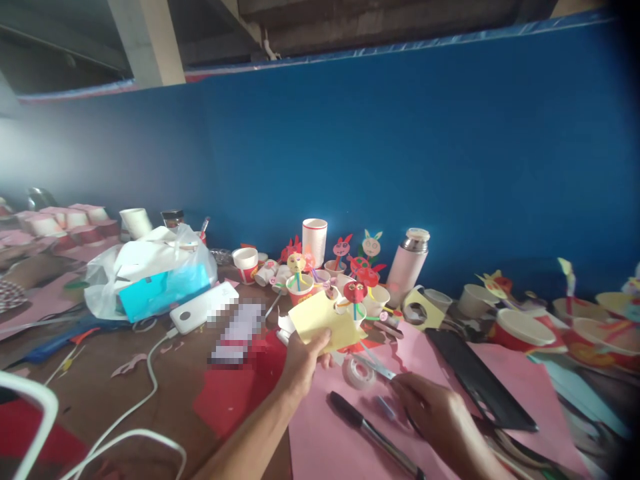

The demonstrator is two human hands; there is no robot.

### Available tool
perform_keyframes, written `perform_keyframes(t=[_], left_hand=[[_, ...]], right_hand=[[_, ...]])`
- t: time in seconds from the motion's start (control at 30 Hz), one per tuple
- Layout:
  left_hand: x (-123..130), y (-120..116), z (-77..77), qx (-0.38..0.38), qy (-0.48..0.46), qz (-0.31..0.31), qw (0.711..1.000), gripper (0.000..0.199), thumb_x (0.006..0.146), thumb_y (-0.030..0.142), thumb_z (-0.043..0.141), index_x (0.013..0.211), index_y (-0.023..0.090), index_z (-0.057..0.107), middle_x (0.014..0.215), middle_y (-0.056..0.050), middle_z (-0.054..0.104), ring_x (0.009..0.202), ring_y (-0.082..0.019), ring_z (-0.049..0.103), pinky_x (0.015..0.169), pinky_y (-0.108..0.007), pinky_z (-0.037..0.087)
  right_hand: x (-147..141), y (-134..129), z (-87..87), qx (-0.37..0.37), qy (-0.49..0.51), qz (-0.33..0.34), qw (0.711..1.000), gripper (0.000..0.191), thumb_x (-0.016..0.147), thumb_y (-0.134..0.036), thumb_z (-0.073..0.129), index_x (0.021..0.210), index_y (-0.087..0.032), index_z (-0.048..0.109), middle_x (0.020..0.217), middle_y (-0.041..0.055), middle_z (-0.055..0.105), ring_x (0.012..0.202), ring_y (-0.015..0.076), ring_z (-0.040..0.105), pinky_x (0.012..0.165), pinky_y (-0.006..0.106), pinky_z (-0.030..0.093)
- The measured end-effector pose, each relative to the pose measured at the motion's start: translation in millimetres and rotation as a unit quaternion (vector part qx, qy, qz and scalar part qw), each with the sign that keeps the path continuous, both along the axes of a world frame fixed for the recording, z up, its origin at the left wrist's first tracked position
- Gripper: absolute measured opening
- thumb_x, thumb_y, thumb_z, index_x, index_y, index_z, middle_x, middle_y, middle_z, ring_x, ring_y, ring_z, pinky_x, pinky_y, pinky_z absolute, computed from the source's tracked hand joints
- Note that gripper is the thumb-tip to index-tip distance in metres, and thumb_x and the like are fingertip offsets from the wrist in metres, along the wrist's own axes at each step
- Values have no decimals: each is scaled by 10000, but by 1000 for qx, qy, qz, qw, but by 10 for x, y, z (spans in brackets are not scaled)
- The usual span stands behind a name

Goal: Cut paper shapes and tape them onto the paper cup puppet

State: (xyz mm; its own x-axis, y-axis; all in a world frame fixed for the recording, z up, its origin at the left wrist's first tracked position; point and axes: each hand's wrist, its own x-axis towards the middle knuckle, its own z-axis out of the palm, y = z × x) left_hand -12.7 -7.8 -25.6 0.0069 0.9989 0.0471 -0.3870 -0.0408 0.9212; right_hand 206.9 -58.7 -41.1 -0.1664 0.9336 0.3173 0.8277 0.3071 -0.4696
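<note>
My left hand (304, 357) is closed on a piece of yellow paper (320, 321), its thumb lying on top and its fingers mostly hidden below. In my right hand (433, 403) are scissors; their metal blades (377, 365) point up and left toward the paper's lower right corner, and the handles are largely covered by my fingers. Whether the blades touch the paper I cannot tell. Between the hands a roll of clear tape (361, 373) rests on pink paper (320, 427). A black marker (373, 430) lies nearer to me.
Behind the hands stand several paper cups with paper faces (355, 293) and a pink thermos (407, 267). A black phone (480, 377) lies at right. Leftward are a white power bank (203, 308) with its cable, a plastic bag (193, 257) and another person's arm (40, 270).
</note>
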Motion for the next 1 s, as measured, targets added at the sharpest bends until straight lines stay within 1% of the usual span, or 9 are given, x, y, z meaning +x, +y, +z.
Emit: perform_keyframes(t=[0.1,0.2,0.27,0.37,0.47,0.53,0.7,0.9,1.0], left_hand=[[12,0,-20,-3,-16,-8,1000,248,703,324,657,802,101,612,438,55,482,339,-63,361,459,-262,426],[38,-16,-19,-10,-25,-20,999,258,690,319,669,817,104,605,487,46,517,328,-48,329,445,-261,419],[58,-32,-15,-15,-22,-32,999,260,684,325,672,807,106,603,480,46,512,325,-50,328,436,-260,411],[78,-50,-17,-19,-2,-41,999,268,674,335,678,786,103,605,519,27,542,323,-51,341,419,-256,396],[84,-53,-25,-20,9,-38,999,265,664,338,683,753,104,599,562,11,568,320,-47,343,401,-254,387],[81,-48,-25,-20,8,-28,999,259,660,333,685,747,107,593,572,11,569,319,-45,339,395,-254,388],[53,-28,5,-24,-13,13,1000,263,663,307,684,804,108,586,557,30,546,319,-37,318,402,-253,396],[36,-10,-10,-26,-36,14,999,242,678,301,676,796,114,576,595,28,545,324,-24,306,405,-250,392],[38,-19,-6,-25,-36,10,999,251,684,301,675,825,113,587,576,40,519,333,-29,318,410,-245,391]], right_hand=[[111,56,89,-10,67,-33,997,371,864,-455,416,744,-197,654,604,0,676,536,132,620,502,173,444],[155,94,24,19,86,-42,995,351,852,-453,431,802,-197,665,686,17,706,585,144,645,527,179,465],[161,111,-45,46,61,-36,996,322,862,-416,427,859,-202,667,767,37,713,652,157,655,571,198,475],[186,131,-88,67,-32,-12,997,248,854,-357,463,894,-230,672,826,43,702,725,172,652,622,229,469],[241,140,-47,45,-123,37,991,184,817,-312,512,841,-272,690,811,27,702,736,181,646,644,244,464],[279,138,-14,16,-162,48,985,198,815,-279,500,840,-284,696,798,21,702,729,183,648,646,251,464],[384,120,-68,-26,-168,0,985,272,790,-253,503,1001,-292,671,861,28,708,775,203,667,652,264,472],[516,129,-286,-1,-163,12,987,416,709,-268,579,1122,-294,615,966,37,694,849,235,657,733,310,469],[512,119,-216,-5,-170,20,985,367,717,-252,553,1070,-288,646,925,45,701,820,240,659,735,327,469]])
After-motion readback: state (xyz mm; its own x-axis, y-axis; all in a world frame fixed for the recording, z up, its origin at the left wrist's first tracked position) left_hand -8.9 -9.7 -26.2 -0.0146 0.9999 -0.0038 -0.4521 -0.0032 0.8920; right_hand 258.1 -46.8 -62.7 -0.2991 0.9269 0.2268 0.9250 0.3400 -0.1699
